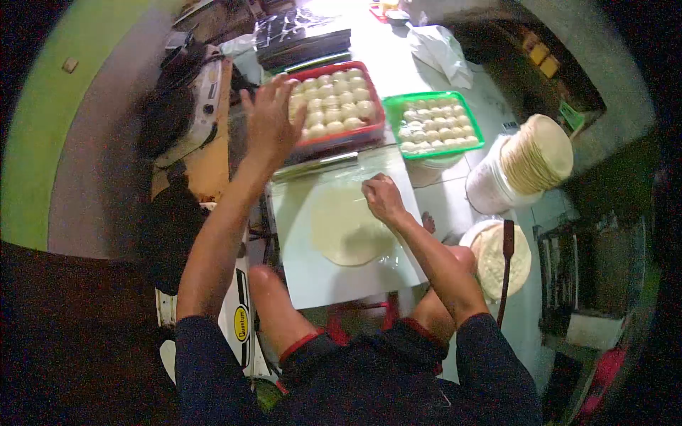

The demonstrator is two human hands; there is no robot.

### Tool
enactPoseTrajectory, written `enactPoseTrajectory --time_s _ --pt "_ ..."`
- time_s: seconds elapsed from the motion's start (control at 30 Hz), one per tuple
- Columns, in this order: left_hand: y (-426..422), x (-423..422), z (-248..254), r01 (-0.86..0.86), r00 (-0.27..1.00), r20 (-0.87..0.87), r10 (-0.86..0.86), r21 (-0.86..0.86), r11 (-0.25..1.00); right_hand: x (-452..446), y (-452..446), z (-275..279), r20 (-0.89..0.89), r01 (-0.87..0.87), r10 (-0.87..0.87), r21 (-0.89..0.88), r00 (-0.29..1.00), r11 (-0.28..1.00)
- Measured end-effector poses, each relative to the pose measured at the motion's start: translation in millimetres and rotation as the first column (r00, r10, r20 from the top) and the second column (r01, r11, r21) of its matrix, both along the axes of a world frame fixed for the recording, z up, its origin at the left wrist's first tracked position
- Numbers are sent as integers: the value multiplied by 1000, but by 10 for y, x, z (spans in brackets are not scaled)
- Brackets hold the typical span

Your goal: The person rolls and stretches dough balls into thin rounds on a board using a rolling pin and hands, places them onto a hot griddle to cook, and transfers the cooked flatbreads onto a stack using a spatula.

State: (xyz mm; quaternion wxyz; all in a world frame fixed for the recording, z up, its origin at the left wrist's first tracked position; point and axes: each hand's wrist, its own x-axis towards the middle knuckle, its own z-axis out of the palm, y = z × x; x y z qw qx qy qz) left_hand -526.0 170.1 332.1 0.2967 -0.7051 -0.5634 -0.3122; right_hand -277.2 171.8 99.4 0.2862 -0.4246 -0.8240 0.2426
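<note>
My left hand (273, 124), fingers spread, is at the left side of a red tray (378, 117) filled with rows of round dough balls (332, 101). Whether its fingertips touch the dough is unclear. My right hand (384, 197) has its fingers curled together at the upper right edge of a flattened dough round (348, 231); what they pinch is hidden. Beneath the dough lies a white board (305, 287) in front of my knees. A shiny, see-through film seems to cover part of it. A metal bar (316, 165) runs along the board's far edge.
A green tray (477, 135) of smaller dough balls stands to the right. Beyond it, a stack of flat rounds (543, 156) rests on a white bucket (490, 181). Lower right, a dark stick (507, 248) crosses more flat rounds (490, 263). A stove (206, 99) is at left.
</note>
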Motion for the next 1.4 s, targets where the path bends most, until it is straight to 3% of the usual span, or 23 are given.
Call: enactPoseTrajectory --time_s 0.03,0.1,0.13,0.17,0.33,0.47,0.53,0.57,0.67,0.7,0.77,0.8,0.83,0.87,0.9,1.0,1.03,1.1,1.13,1.2,1.3,1.33,1.4 --pt "-106 64 43 8 1000 -9 -9 -16 1000 -172 98 -66 32 -4 3 27 999 1000" --pt "-426 128 -328 254 936 325 -136 -356 899 -397 142 15 66 -16 15 25 998 1000" --pt "-591 151 -721 300 915 374 -153 -374 878 -468 160 -68 41 -38 36 73 999 997" --pt "-831 240 -927 353 871 487 -59 -540 764 -538 194 -217 17 -54 53 123 998 991" --pt "-987 217 -2201 194 902 420 99 -598 777 -536 151 -325 41 -151 148 438 988 886" --pt "-725 -39 -2509 343 895 437 -88 -549 762 -339 382 -335 -60 -586 589 59 806 808" --pt "-668 -202 -2581 472 867 425 -260 -530 705 -239 496 144 63 -447 515 -414 855 793" --pt "-671 -182 -2585 473 874 391 -289 -549 689 -129 649 -17 159 -533 571 -227 805 815" --pt "-817 0 -2666 586 790 535 -299 -514 627 -241 1112 5 518 -655 836 -570 183 496" --pt "-872 71 -2587 557 752 656 -62 -582 593 -234 1145 39 450 -603 881 -665 146 440" --pt "-1077 236 -2352 552 539 725 430 -689 470 -55 1026 -28 -78 -454 862 -872 501 185" --pt "-1128 261 -2407 568 483 748 455 -664 487 66 825 -66 -462 -484 547 -868 698 -115" --pt "-1123 264 -2496 581 423 770 477 -635 509 153 644 -85 -636 -566 240 -767 734 -303" --pt "-1146 246 -2601 589 356 792 497 -603 538 204 475 -111 -668 -607 113 -724 736 -327" --pt "-1217 260 -2420 596 428 820 380 -572 563 229 474 -458 -429 -469 385 -883 817 12" --pt "-1583 227 -2575 840 73 834 547 -347 417 221 142 445 -477 -584 546 -811 689 30" --pt "-1709 246 -2492 854 53 752 657 -375 361 214 83 529 -589 -610 439 -785 679 -109" --pt "-1910 215 -2272 881 -3 541 841 -396 258 50 -7 867 -410 -515 633 -857 657 -21" --pt "-2047 131 -2050 951 -56 496 867 -237 197 -87 -107 1105 -318 -474 720 -880 617 18" --pt "-2317 -38 -1740 922 -217 550 806 -156 355 -461 -235 1494 -403 -590 736 -808 544 -5" --pt "-2801 -703 -1195 802 -119 787 605 -283 526 -1347 -468 2149 -268 -595 847 -801 459 70" --pt "-2837 -959 -978 719 -83 795 601 -369 589 -1703 -444 2197 -34 -759 947 -607 320 235" --pt "-3008 -1603 -408 693 -197 825 529 -264 671 -2373 -556 2686 -78 -749 939 -626 336 216"
